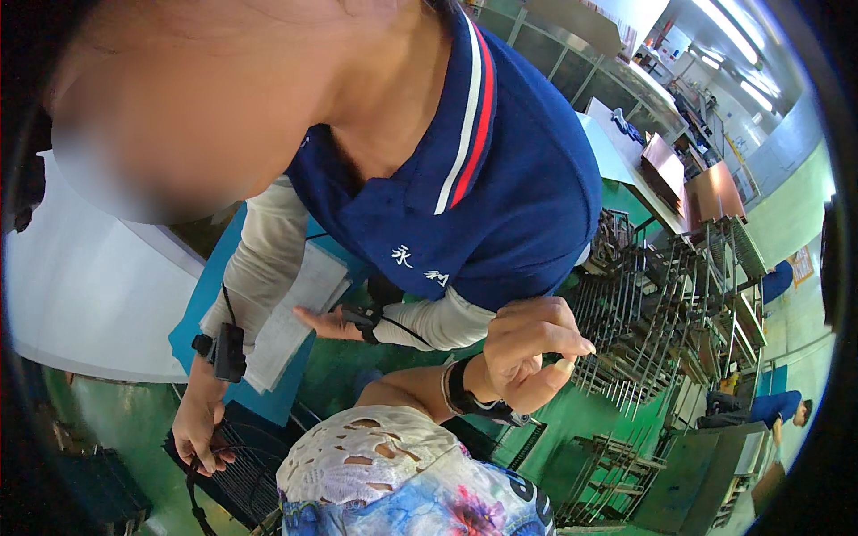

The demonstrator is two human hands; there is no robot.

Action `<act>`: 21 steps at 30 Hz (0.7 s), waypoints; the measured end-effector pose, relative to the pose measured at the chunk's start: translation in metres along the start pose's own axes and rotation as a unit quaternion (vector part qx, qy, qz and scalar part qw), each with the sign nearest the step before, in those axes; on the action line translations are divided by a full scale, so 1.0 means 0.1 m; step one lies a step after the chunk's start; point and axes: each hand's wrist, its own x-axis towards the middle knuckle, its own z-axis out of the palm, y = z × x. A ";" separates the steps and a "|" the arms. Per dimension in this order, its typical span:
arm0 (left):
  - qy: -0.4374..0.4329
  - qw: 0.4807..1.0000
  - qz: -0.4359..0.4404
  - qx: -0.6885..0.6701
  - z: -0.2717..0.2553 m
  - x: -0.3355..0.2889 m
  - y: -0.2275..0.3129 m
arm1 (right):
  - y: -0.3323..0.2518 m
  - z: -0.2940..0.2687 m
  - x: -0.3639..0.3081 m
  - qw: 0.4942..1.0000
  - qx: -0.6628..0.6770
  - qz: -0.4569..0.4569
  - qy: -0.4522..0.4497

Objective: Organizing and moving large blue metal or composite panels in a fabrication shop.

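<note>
My left hand (536, 351) is raised right of centre, its bent arm coming up from the lower edge across my front. Its fingers are curled and thumb and fingertips come together; I cannot make out whether anything small is between them. A black band (465, 393) circles that wrist. My right hand is out of view. Close in front leans a person in a navy polo shirt (509, 188). That person's one hand (204, 433) grips a black cable (194, 491); the other hand (326, 322) is spread open. Small black devices (228, 353) are strapped to both wrists.
Papers (286, 330) lie on a blue surface (214, 295) beside a large white curved surface (89, 277). Metal racks (643, 313) stand at the right over a green floor (559, 429). Copper-coloured sheets (715, 192) rest farther back. Another person (773, 406) is at the far right.
</note>
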 end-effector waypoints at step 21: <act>-0.001 0.998 -0.014 -0.059 0.00 0.06 -0.01 | 0.26 0.01 0.39 0.972 -0.223 -0.062 0.048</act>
